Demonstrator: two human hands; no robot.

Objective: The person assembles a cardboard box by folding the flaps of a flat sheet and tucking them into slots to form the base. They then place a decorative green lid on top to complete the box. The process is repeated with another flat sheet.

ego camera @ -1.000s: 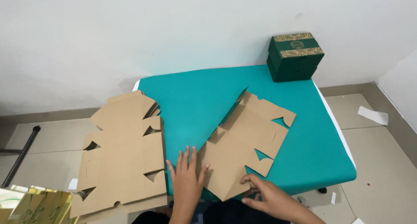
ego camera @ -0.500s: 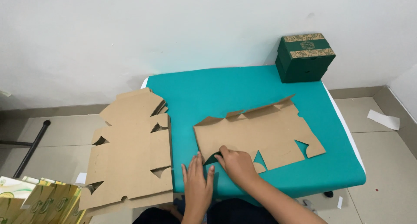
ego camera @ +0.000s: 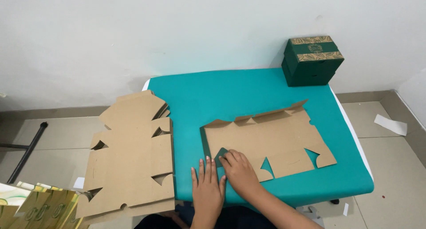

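hands flat: left hand (ego camera: pixel 207 189), right hand (ego camera: pixel 238 172) pressing cardboard blank (ego camera: pixel 270 140).

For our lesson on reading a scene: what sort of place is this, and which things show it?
Probably a small box-assembly workspace. A stack of flat brown die-cut cardboard blanks lies beside a teal-covered table, one blank lies under the right hand, and a finished dark green box with gold bands stands by the wall.

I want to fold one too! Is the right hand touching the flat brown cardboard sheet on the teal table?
Touching. The head view shows the right hand pressing its fingers flat on the brown cardboard sheet, near its front left corner.
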